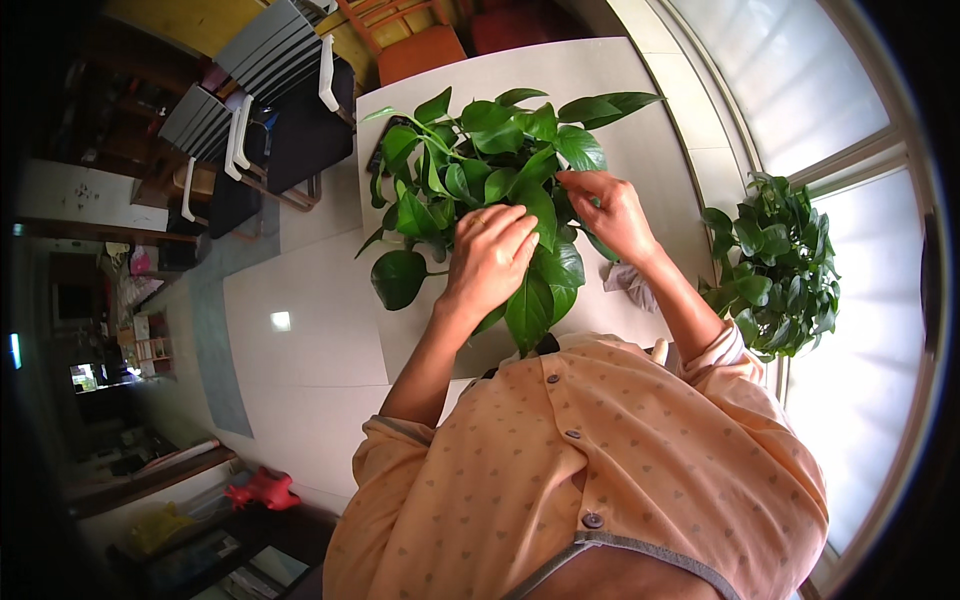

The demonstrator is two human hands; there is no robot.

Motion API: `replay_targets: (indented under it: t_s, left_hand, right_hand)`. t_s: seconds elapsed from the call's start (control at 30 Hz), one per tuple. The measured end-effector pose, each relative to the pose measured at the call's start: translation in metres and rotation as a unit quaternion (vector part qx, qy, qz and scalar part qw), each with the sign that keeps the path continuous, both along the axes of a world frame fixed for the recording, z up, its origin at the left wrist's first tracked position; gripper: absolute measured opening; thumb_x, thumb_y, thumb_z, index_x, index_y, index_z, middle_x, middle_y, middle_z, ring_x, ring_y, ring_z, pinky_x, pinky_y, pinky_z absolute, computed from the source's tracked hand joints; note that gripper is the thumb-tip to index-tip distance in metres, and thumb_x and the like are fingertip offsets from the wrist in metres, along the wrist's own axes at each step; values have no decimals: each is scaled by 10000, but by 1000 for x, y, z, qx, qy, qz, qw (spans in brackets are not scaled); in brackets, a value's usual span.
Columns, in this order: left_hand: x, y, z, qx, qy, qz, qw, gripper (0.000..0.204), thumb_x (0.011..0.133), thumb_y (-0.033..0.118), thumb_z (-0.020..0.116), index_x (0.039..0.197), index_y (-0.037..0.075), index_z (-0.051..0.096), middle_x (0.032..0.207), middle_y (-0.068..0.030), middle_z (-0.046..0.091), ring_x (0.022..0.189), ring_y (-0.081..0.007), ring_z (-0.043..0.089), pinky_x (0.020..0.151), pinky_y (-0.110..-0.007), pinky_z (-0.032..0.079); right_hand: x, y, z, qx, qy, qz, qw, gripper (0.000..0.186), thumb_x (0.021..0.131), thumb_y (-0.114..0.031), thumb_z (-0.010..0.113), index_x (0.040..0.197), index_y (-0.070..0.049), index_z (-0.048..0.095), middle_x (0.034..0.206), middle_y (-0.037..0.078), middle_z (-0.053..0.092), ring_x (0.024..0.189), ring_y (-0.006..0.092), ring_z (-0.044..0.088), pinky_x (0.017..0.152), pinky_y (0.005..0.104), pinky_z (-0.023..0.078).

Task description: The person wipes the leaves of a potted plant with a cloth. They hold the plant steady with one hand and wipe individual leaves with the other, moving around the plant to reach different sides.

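A bushy potted-looking plant with glossy green heart-shaped leaves (530,310) stands on a pale table (655,150) in front of me; its pot is hidden by the foliage. My left hand (490,252), wearing a ring, lies over the near middle of the leaves. Its fingers are bent and close together on a leaf or stem that they mostly cover. At the plant's right side, my right hand (612,212) has its fingers curled in a pinch beneath a broad leaf (580,150). What is between those fingertips is too small to make out.
A crumpled grey cloth (632,286) lies on the table right of the plant. Another leafy plant (780,265) stands by the bright window. Grey-slatted chairs (300,130) and an orange chair (420,57) are beyond the table. A red bag (262,489) sits at lower left.
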State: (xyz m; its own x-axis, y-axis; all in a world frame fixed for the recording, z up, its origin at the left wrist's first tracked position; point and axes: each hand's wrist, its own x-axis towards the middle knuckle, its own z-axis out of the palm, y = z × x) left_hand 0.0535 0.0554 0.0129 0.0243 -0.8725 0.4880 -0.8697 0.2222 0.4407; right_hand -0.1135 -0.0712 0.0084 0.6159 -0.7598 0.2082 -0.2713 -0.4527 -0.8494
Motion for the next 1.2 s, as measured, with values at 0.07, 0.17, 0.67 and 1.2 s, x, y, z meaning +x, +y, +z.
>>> replay_targets:
  t_s: [0.07, 0.17, 0.67, 1.2]
  left_hand:
    - [-5, 9, 0, 3, -16, 5, 1000, 174, 818, 149, 667, 959, 47, 678, 1052, -93, 652, 1009, -247, 599, 931, -413, 405]
    - [-9, 16, 1, -5, -40, 1, 999, 180, 817, 146, 668, 961, 39, 674, 1055, -97, 647, 1011, -249, 593, 929, -409, 405]
    - [-20, 26, -7, -21, -43, -24, 999, 175, 815, 140, 663, 944, 22, 650, 1045, -111, 632, 1023, -264, 571, 930, -417, 401]
    - [8, -27, -2, -2, 221, 52, 974, 172, 866, 5, 583, 1027, -32, 633, 931, -189, 669, 683, -301, 665, 626, -346, 538]
  right_hand:
    - [3, -4, -3, -4, 18, 3, 1000, 288, 834, -10, 565, 1108, -27, 652, 893, 149, 673, 756, 200, 654, 691, 328, 519]
    - [10, -9, -7, -33, 35, 0, 999, 294, 830, -31, 568, 1112, -41, 650, 845, 151, 664, 710, 220, 650, 652, 334, 512]
    - [70, -28, 20, -388, 136, 156, 898, 373, 700, -118, 671, 1071, -152, 679, 1004, 30, 632, 1065, 231, 513, 947, 366, 389]
    - [63, -96, -8, -155, 228, 101, 956, 221, 715, -291, 661, 748, -72, 671, 745, 147, 653, 709, 352, 629, 656, 424, 510]
